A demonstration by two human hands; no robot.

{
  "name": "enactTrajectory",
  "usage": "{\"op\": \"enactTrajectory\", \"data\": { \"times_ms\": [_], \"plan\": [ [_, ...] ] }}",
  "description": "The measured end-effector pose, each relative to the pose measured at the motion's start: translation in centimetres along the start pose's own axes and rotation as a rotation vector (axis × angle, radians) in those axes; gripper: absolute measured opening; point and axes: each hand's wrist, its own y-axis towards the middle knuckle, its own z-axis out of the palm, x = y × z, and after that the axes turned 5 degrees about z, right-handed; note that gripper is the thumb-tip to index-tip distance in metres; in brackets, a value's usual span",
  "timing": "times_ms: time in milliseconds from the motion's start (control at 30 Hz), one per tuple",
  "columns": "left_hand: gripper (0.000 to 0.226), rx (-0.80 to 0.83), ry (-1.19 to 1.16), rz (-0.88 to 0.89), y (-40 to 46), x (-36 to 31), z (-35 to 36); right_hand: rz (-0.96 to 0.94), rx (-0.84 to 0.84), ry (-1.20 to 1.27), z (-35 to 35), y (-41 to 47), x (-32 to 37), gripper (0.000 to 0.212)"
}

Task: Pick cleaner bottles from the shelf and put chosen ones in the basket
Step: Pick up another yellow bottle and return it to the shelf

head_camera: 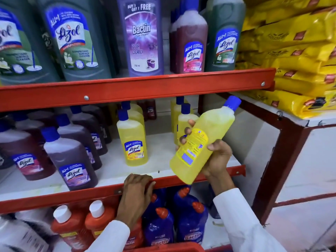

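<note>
Toward the left end of the middle shelf (112, 174), dark purple-brown cleaner bottles (72, 160) are ranged in rows back from the front edge, and a single upright yellow bottle (132, 140) is seen near the middle of that shelf. The left hand (135, 196) is laid over the red front edge of the shelf, fingers curled on the lip and clamped on no bottle, apparently as a brace. Further right, a yellow cleaner bottle (203, 142) is gripped round its lower body by the right hand (214, 157), thumb on the near side and fingers wrapped behind; it is held clear of the shelf, just in front of its right end, tilted with the blue cap up and to the right. Its back label is turned toward the camera, so the step in hand is judged to be inspection of a picked bottle before a choice is made. The bottle is translucent, nearly full of bright yellow liquid, flat-sided with rounded shoulders. If it is chosen, it must be carried down and inward to the red basket (174, 247), whose rim alone is seen at the bottom edge, and released there; otherwise it is to be stood back beside the other yellow bottles (183, 117).
</note>
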Motion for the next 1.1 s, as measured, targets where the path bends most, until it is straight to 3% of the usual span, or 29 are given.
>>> {"op": "enactTrajectory", "data": {
  "times_ms": [133, 267, 333, 433, 500, 733, 1100],
  "plan": [
    [0.020, 0.014, -0.009, -0.005, 0.0, -0.2, -0.2, -0.014, 0.012, 0.237, 0.0, -0.6, 0.1, 0.109],
    [0.016, 0.037, -0.011, -0.012, 0.0, -0.2, -0.6, 0.030, 0.271, 0.161, 2.2, -1.7, 0.6, 0.096],
    [0.015, 0.033, -0.019, -0.019, 0.0, -0.4, -0.7, -0.055, 0.147, 0.070, 2.8, -2.1, 0.7, 0.086],
    [0.018, 0.026, -0.018, -0.034, 0.0, -0.6, -0.8, -0.278, -0.519, -0.379, 2.8, -2.2, 0.1, 0.066],
    [0.018, 0.020, -0.028, -0.039, 0.0, -0.6, -0.9, -0.370, -0.823, -0.696, 2.4, -1.8, -0.6, 0.070],
    [0.015, 0.024, -0.013, -0.042, 0.1, -0.7, -1.0, -0.385, -0.895, -1.085, -1.0, 0.2, -2.5, 0.096],
    [0.012, 0.012, 0.000, -0.049, 0.0, -1.0, -0.9, -0.218, -0.888, -1.248, -3.2, 1.5, -4.5, 0.104]
  ]
}}
